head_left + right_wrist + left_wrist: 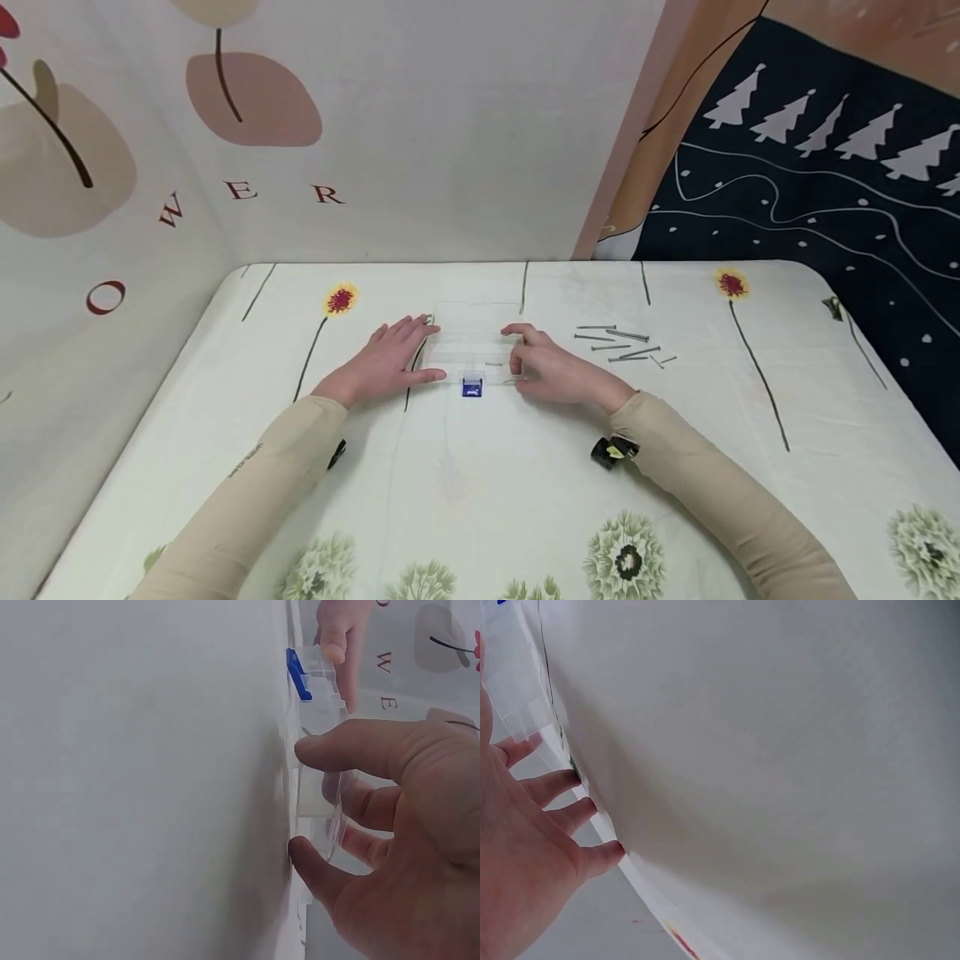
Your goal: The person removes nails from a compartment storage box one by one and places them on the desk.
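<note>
In the head view a clear plastic box (468, 343) with a blue latch (472, 387) lies on the cloth between both hands. My left hand (390, 360) rests at its left end, fingers spread and fairly straight, thumb toward the latch side. In the left wrist view the fingers (559, 782) reach past a corner of the box. My right hand (558, 367) grips the right end with bent fingers. The right wrist view shows its thumb (319, 752) against the side of the box, other fingers around the end. A small nail (492, 363) shows inside the box.
Several long grey nails (626, 336) lie on the cloth right of my right hand, with small ones (660, 362) beside them. A flower-printed white cloth (457, 475) covers the table. A printed curtain (465, 167) hangs behind, with a dark tree-patterned cloth (810, 183) at right.
</note>
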Tool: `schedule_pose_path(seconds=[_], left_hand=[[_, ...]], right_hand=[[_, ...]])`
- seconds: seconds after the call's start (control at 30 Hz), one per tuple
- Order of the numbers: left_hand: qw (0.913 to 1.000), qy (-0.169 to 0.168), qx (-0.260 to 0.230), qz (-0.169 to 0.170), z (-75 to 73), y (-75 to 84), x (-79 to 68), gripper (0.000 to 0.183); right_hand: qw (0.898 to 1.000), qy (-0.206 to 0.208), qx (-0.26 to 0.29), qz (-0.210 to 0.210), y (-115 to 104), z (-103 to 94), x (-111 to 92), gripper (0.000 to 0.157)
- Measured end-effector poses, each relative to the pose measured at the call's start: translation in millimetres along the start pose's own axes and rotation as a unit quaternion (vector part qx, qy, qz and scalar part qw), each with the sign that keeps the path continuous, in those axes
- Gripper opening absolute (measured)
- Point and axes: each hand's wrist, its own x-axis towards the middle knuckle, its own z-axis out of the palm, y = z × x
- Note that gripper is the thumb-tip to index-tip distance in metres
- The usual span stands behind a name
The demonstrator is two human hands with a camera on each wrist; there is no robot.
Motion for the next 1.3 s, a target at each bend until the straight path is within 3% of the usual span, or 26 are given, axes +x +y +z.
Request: schedule_pose_path(seconds=[0.37, 0.87, 1.3], left_hand=[[1.0000, -0.001, 0.002, 0.001, 1.4, -0.9, 0.2, 0.085], [1.0000, 0.002, 0.001, 0.003, 2.3, -1.7, 1.0, 0.088], [1.0000, 0.002, 0.003, -0.006, 3.5, -1.5, 1.2, 0.087]], right_hand=[[0.996, 0.011, 0.089, -0.001, 9, 1.2, -2, 0.015], [0.992, 0.050, 0.116, 0.003, 10, -2.4, -8, 0.017], [0.973, 0.103, 0.204, 0.033, 15, -11.5, -18, 0.013]])
